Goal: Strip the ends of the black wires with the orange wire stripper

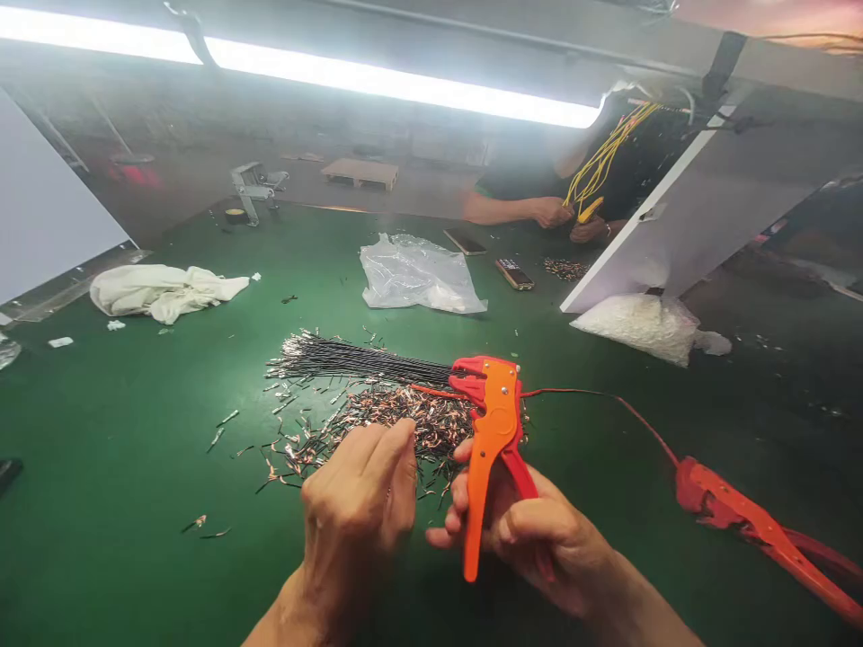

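Observation:
My right hand (539,530) is wrapped around an orange and red wire stripper (497,422), its jaws pointing up and to the left. My left hand (360,494) is closed just left of the tool, fingers curled; whatever they pinch is hidden. Beyond my hands lies a bundle of black wires (364,358), its left ends tipped with silvery metal and its right ends behind the stripper's head. Between the bundle and my left hand spreads a heap of short black and copper wire scraps (418,418). A red cord (573,391) passes by the stripper's head.
A second orange wire stripper (761,530) lies at the right, where the cord ends. Farther back are a clear plastic bag (418,274), a white cloth (165,289), a phone (514,273) and a white panel (647,211). Across the table, a co-worker's hands (556,213) hold yellow wires.

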The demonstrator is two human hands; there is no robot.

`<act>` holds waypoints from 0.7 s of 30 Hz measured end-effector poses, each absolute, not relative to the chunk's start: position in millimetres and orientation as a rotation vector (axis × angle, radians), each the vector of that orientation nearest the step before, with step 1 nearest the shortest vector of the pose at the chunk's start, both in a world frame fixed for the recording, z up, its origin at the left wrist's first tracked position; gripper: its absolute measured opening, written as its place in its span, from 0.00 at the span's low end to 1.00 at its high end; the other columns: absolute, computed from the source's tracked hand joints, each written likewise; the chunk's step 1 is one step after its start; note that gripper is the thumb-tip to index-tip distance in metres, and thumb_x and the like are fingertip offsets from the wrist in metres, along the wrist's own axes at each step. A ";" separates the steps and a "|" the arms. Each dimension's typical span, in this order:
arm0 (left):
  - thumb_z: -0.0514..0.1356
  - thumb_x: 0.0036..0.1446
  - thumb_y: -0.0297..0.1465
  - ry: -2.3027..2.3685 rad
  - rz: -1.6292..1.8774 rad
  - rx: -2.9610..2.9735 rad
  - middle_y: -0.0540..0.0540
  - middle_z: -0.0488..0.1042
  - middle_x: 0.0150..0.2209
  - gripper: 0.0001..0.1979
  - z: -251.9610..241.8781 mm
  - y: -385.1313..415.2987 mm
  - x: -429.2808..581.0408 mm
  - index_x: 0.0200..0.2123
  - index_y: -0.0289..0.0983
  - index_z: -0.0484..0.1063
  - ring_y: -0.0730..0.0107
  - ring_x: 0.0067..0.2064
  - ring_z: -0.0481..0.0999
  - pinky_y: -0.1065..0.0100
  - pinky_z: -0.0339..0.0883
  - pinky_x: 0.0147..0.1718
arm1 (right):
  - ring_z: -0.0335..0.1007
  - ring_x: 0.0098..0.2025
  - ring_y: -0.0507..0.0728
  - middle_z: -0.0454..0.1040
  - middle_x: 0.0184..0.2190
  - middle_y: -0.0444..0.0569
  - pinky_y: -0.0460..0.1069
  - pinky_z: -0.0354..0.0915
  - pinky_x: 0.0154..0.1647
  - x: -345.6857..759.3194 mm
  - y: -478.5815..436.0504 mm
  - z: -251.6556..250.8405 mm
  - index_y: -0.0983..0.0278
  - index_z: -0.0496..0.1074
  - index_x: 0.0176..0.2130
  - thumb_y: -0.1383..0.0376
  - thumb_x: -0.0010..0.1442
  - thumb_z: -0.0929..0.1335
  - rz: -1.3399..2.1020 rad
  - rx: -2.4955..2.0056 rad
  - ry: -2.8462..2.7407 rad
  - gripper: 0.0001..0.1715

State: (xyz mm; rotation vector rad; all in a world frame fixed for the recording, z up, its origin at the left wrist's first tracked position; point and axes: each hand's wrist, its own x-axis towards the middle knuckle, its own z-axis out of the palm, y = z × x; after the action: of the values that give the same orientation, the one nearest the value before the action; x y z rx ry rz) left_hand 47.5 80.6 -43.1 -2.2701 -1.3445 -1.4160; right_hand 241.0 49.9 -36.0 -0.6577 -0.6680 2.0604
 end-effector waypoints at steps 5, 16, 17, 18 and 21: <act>0.60 0.57 0.17 -1.232 -1.436 -2.362 0.48 0.75 0.28 0.12 -51.2 74.3 48.0 0.44 0.33 0.69 0.74 0.28 0.73 0.71 0.69 0.29 | 0.75 0.36 0.55 0.77 0.37 0.50 0.53 0.72 0.39 234.8 44.0 -49.8 0.65 0.68 0.50 0.77 0.43 0.62 2.198 -0.469 -0.574 0.34; 0.59 0.59 0.19 -1.283 -1.433 -2.450 0.48 0.76 0.28 0.11 -62.1 67.4 52.5 0.44 0.33 0.71 0.75 0.28 0.74 0.74 0.68 0.29 | 0.77 0.30 0.56 0.76 0.30 0.48 0.50 0.70 0.33 233.5 40.1 -49.7 0.65 0.67 0.43 0.72 0.40 0.62 2.306 -0.543 -0.553 0.27; 0.58 0.60 0.19 -1.287 -1.432 -2.458 0.49 0.76 0.28 0.11 -62.6 67.5 52.0 0.45 0.33 0.71 0.75 0.28 0.74 0.74 0.68 0.29 | 0.78 0.30 0.57 0.77 0.30 0.48 0.50 0.70 0.33 233.1 39.2 -48.6 0.64 0.67 0.43 0.72 0.39 0.62 2.318 -0.555 -0.569 0.27; 0.58 0.60 0.19 -1.289 -1.429 -2.459 0.49 0.75 0.28 0.11 -62.9 67.6 51.6 0.45 0.33 0.71 0.75 0.28 0.74 0.74 0.68 0.29 | 0.78 0.30 0.57 0.77 0.30 0.48 0.50 0.70 0.33 232.8 38.4 -47.7 0.64 0.66 0.43 0.71 0.38 0.62 2.332 -0.555 -0.575 0.28; 0.57 0.60 0.18 -1.288 -1.402 -2.437 0.50 0.74 0.26 0.12 -62.4 67.5 51.4 0.46 0.33 0.71 0.75 0.27 0.74 0.75 0.67 0.27 | 0.77 0.28 0.56 0.77 0.29 0.48 0.49 0.69 0.32 232.5 37.2 -48.5 0.65 0.67 0.43 0.70 0.37 0.62 2.359 -0.552 -0.526 0.28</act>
State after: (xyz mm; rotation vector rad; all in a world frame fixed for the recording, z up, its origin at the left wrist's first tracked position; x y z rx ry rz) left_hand 51.4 67.5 -62.4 -2.4374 -1.2883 -1.4022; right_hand 232.5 37.2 -48.5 -0.5525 -0.5261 2.3592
